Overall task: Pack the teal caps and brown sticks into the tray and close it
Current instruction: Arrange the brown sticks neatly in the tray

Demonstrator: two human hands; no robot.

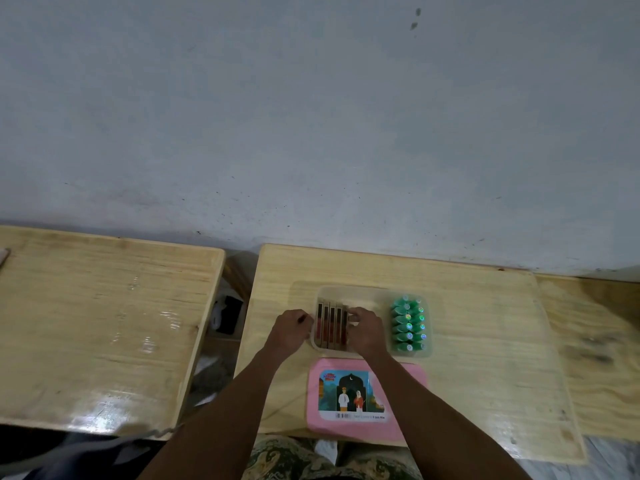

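Wooden table (485,341) carries the work; a second one stands apart to the left, with a pale wall behind both.

Nearest the person: pink lid (367,396), flat on the near edge, printed label face up, partly crossed by the right forearm.

Just beyond the lid: clear tray (367,292), open, long side across the table.
- Left part: brown sticks (330,327), laid side by side in a row, running near-to-far.
- Right part: teal caps (408,323), packed in a tight double column, small shiny round stickers visible on them.

Left hand (292,329): at the tray's left wall, fingers curled against the outer edge of the stick row. Whether this grip closes on a stick I cannot tell.

Right hand (367,329): on the right side of the stick row, fingers spread and bent down onto the sticks, touching them; not closed around any one stick.
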